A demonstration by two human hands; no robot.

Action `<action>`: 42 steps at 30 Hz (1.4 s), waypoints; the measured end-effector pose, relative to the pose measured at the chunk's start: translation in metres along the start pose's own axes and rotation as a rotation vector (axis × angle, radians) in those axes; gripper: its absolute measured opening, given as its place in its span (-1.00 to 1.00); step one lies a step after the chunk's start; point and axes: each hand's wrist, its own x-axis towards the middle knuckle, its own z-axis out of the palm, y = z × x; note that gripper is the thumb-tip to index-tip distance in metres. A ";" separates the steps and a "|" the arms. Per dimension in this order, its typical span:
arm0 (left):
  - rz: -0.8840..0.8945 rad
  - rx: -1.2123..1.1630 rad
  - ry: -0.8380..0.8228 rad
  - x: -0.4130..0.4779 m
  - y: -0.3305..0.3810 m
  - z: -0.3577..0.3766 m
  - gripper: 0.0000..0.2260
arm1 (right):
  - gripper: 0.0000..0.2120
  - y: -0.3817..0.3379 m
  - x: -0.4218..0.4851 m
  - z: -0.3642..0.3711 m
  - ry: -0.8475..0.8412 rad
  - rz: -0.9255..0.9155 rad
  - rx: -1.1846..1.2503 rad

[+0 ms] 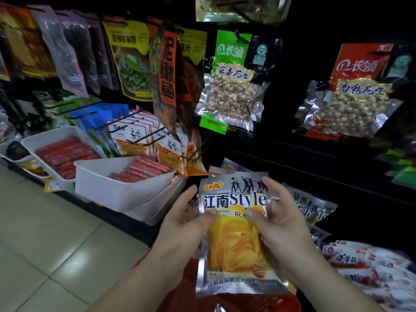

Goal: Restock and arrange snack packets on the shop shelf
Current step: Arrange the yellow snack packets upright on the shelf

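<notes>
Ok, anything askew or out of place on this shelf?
The orange-black packet hangs twisted and slanted, across its neighbours. The front sausage tray sits tilted atop another tray. The held packet looks intact.

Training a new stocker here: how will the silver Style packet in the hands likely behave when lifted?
Probably floppy: the Style packet is a thin foil pouch with crinkled edges, held by the left hand and right hand. Likely slippery, given its glossy sheen. The yellow slices pictured suggest fragile contents.

Glossy silver foil snack packet [236, 239], smooth white plastic tray [117, 190], shiny floor tiles [56, 233]
</notes>
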 end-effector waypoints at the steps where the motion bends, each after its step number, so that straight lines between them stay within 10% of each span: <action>1: -0.026 -0.003 -0.049 -0.002 0.000 0.002 -0.45 | -0.38 -0.002 -0.001 0.000 0.020 -0.025 -0.009; 8: 0.124 0.041 0.003 0.003 -0.004 -0.007 -0.47 | -0.40 -0.007 0.000 -0.020 -0.266 0.132 -0.043; 15: 0.043 0.232 -0.267 -0.005 -0.004 -0.014 -0.43 | -0.37 -0.009 0.005 -0.028 -0.126 0.096 0.046; 31: 0.115 0.147 -0.188 -0.001 -0.005 -0.020 -0.46 | -0.06 -0.014 -0.003 -0.038 -0.418 0.090 -0.189; 37: 0.236 0.324 -0.103 -0.006 -0.004 -0.013 -0.44 | -0.19 -0.005 -0.006 -0.032 -0.260 -0.104 -0.441; 42: 0.339 0.515 -0.212 -0.028 -0.007 0.012 -0.45 | -0.55 -0.011 -0.010 -0.015 -0.357 0.044 0.013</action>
